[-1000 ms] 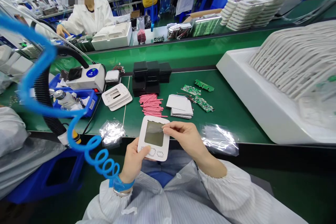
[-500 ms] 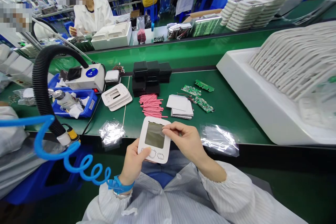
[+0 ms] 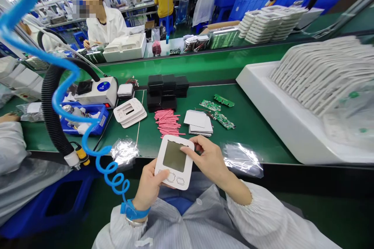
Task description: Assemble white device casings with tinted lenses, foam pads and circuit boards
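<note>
My left hand [image 3: 150, 186] grips the lower left of a white plastic device housing [image 3: 187, 183], its thumb lying on the front near the button outlines. A dark grey LCD screen [image 3: 174, 156] fills the upper part of the housing, which is tilted a little. At the upper right corner, my right hand [image 3: 209, 159] has its thumb on the screen's edge and its bent fingers at the housing's rim. Whether a thin film is between those fingers cannot be made out. A blue wrist strap [image 3: 134, 211] with a coiled cord [image 3: 115, 181] is around my left wrist.
Beyond the hands lie pink strips [image 3: 168, 122], white square pads [image 3: 200, 122], green circuit boards [image 3: 223, 120] and black blocks [image 3: 162, 89]. Clear plastic film [image 3: 242, 157] overhangs the bench edge. A foam tray [image 3: 263, 124] of white casings stands right; a black hose [image 3: 49, 113] stands left.
The right thumb has come down flatter onto the screen's upper right corner. The housing sits slightly lower and further right in view. The blue coiled cord has swung up and right.
</note>
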`<state>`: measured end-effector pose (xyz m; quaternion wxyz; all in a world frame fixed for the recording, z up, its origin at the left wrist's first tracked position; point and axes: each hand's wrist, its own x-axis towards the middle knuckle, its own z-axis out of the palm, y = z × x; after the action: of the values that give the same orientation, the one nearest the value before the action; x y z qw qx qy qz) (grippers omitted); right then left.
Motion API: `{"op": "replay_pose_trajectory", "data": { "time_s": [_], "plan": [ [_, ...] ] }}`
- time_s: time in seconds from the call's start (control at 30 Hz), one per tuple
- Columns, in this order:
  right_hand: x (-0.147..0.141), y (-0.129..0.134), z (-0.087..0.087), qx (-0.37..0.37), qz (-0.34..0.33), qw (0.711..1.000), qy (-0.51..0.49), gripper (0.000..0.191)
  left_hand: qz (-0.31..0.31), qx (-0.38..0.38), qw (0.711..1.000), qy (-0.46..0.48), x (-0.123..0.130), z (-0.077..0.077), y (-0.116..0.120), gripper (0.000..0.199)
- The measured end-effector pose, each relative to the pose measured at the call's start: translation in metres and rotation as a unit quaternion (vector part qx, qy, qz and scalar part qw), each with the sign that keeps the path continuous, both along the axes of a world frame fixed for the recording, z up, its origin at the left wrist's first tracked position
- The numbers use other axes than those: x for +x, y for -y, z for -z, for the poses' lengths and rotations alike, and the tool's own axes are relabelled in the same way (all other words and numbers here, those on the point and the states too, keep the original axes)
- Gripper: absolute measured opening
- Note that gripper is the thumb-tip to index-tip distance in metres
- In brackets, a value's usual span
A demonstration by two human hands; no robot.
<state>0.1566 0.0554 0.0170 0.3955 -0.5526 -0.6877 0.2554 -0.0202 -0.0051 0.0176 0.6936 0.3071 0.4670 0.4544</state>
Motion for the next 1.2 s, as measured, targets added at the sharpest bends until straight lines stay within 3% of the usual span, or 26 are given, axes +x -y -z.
{"op": "replay_pose_trajectory", "data": {
  "time_s": [0.2,0.33,0.5,0.57,0.63,0.77,0.83,0.9,1.0,1.1,1.2],
  "plan": [
    [0.003,-0.002,-0.005,-0.034,0.002,0.999,-0.038,0.025,0.013,0.000,1.000,-0.007,0.000,0.003,0.000,0.037],
    [0.011,0.001,-0.013,-0.097,0.004,0.989,-0.115,0.033,-0.012,0.059,0.997,-0.039,-0.001,0.003,-0.001,0.032],
    [0.021,-0.001,-0.022,-0.226,0.001,0.954,-0.197,0.054,-0.014,0.124,0.987,-0.104,-0.003,0.004,-0.005,0.030],
    [0.022,-0.004,-0.026,-0.289,0.001,0.928,-0.235,0.058,-0.016,0.169,0.970,-0.174,-0.004,0.007,-0.006,0.029],
    [0.023,-0.007,-0.028,-0.370,-0.033,0.887,-0.274,0.059,-0.023,0.275,0.924,-0.265,-0.008,0.011,-0.009,0.028],
    [0.025,-0.011,-0.032,-0.493,-0.139,0.790,-0.337,0.044,-0.002,0.547,0.756,-0.360,-0.017,0.009,-0.017,0.037],
    [0.028,-0.015,-0.036,-0.516,-0.170,0.765,-0.347,0.040,-0.001,0.601,0.691,-0.402,-0.021,0.001,-0.021,0.047],
    [0.032,-0.023,-0.044,-0.497,-0.179,0.773,-0.351,0.038,-0.042,0.605,0.658,-0.447,-0.021,-0.007,-0.025,0.060],
    [0.039,-0.056,-0.062,-0.397,-0.146,0.824,-0.377,0.033,-0.144,0.556,0.672,-0.468,-0.022,-0.007,-0.032,0.074],
    [0.047,-0.114,-0.076,-0.265,-0.003,0.871,-0.414,0.020,-0.214,0.468,0.715,-0.473,-0.025,0.015,-0.045,0.067],
    [0.056,-0.185,-0.074,-0.213,0.092,0.877,-0.420,0.013,-0.257,0.428,0.700,-0.510,-0.026,0.045,-0.059,0.055]
  ]
}}
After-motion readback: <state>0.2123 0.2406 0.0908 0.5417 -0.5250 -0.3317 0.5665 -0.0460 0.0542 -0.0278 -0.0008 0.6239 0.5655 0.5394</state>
